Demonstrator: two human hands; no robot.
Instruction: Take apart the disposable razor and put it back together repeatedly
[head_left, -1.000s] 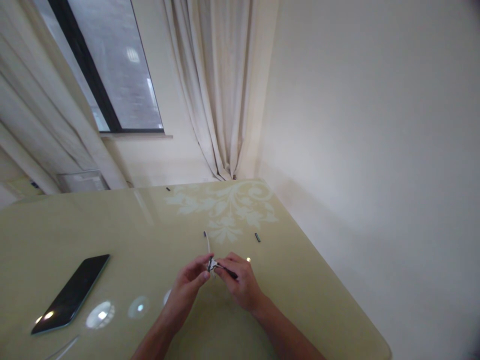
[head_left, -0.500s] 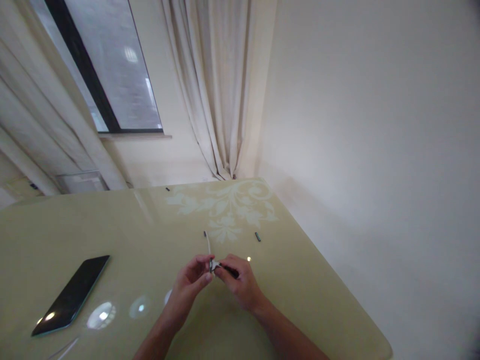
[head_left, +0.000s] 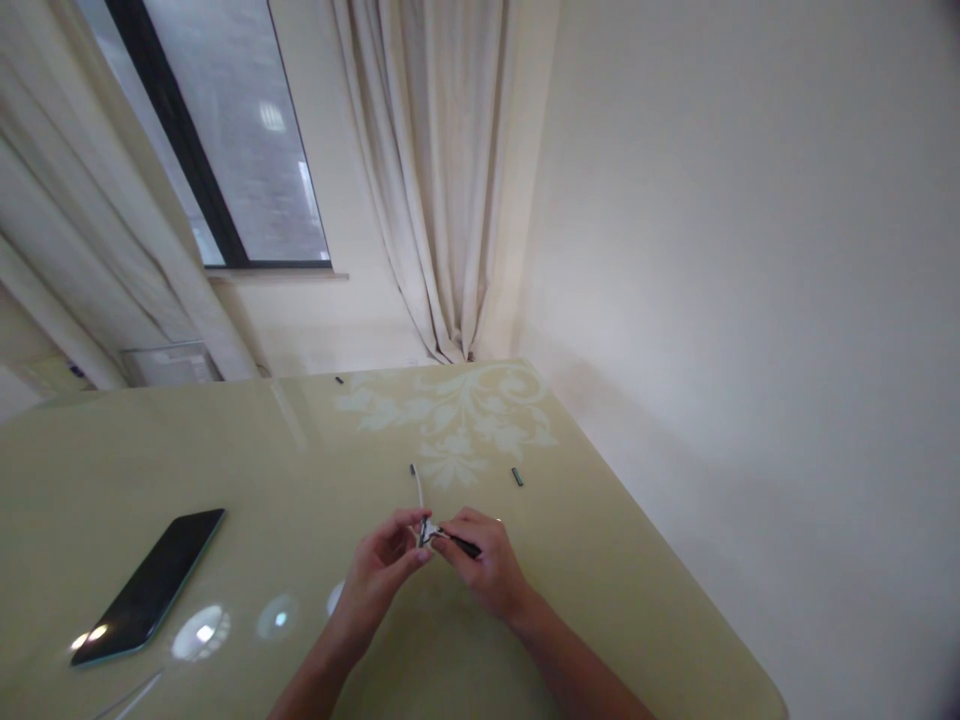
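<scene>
Near the middle of the table, my left hand (head_left: 382, 560) pinches a small white-and-dark part (head_left: 426, 532) between thumb and fingertips. A short white cable (head_left: 420, 490) runs away from that part and ends in a small dark tip (head_left: 412, 469). My right hand (head_left: 486, 568) is closed around a thin tool with a black handle (head_left: 469, 547); its front end meets the part, though it is too small to tell the tool's exact kind. Both hands almost touch, and the fingers hide some of the part.
A black tablet-like slab (head_left: 150, 585) lies at the left of the glossy table (head_left: 637, 600). One small dark strip (head_left: 517, 477) rests beyond my right hand, another dark piece (head_left: 339, 380) by the far edge. A white cord (head_left: 139, 694) shows at lower left. Walls stand beyond.
The view has shifted slightly. Both hands keep their hold, and the black-handled tool has tilted or moved only a little at the white part.
</scene>
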